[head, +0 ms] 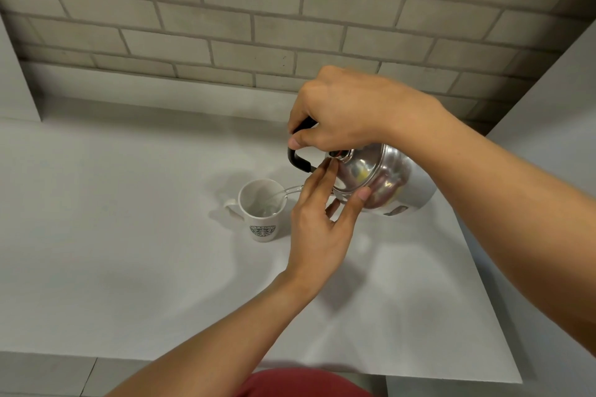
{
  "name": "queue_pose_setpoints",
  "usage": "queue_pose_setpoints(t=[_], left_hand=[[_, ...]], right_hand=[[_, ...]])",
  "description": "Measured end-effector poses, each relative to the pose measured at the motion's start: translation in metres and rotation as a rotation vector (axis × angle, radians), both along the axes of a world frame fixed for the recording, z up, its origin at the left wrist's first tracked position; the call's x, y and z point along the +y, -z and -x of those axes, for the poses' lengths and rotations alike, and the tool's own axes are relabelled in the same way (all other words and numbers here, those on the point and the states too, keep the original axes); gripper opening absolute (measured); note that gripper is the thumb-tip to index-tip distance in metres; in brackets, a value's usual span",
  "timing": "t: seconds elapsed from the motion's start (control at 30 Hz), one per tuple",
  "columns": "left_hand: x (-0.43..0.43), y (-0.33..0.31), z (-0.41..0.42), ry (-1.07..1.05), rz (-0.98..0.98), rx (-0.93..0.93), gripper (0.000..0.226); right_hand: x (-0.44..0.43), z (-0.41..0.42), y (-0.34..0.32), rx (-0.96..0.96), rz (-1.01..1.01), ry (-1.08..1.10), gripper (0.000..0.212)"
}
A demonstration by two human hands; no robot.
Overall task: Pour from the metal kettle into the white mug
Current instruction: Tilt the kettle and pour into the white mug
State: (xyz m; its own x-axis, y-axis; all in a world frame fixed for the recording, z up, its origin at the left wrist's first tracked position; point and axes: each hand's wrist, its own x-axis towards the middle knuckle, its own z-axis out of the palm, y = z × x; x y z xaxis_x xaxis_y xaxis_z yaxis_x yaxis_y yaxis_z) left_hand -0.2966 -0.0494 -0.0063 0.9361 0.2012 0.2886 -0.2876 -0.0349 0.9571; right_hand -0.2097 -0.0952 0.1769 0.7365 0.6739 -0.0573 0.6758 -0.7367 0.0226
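Note:
A shiny metal kettle (387,180) with a black handle (298,161) hangs tilted to the left above the table. My right hand (338,113) is closed around that handle from above. My left hand (322,219) rests its fingertips and thumb on the kettle's lid. A clear stream of water (290,191) runs from the kettle into the white mug (263,213), which stands upright on the table just left of my left hand, its handle facing left and a green round logo on its front. The spout is hidden behind my left hand.
The white table (129,235) ends at a front edge near me and a slanted right edge. A grey brick wall (258,26) rises behind it, and white panels stand at the far left and right.

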Motion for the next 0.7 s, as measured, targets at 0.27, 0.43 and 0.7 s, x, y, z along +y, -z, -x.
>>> queue_pose_setpoints(t=[0.27,0.43,0.7], left_hand=[[-0.0009,-0.0003,-0.0005,-0.003,0.028,-0.011,0.059],[-0.0003,-0.0004,-0.0003,-0.004,0.029,-0.022,0.06],[-0.001,-0.0012,0.0006,-0.008,0.04,-0.037,0.06]], right_hand=[[0.0027,-0.0005,-0.0015,-0.014,0.029,-0.017,0.023],[0.0041,0.0004,-0.0024,-0.014,0.038,-0.017,0.022],[0.0054,0.0035,-0.0056,-0.006,0.054,-0.008,0.022]])
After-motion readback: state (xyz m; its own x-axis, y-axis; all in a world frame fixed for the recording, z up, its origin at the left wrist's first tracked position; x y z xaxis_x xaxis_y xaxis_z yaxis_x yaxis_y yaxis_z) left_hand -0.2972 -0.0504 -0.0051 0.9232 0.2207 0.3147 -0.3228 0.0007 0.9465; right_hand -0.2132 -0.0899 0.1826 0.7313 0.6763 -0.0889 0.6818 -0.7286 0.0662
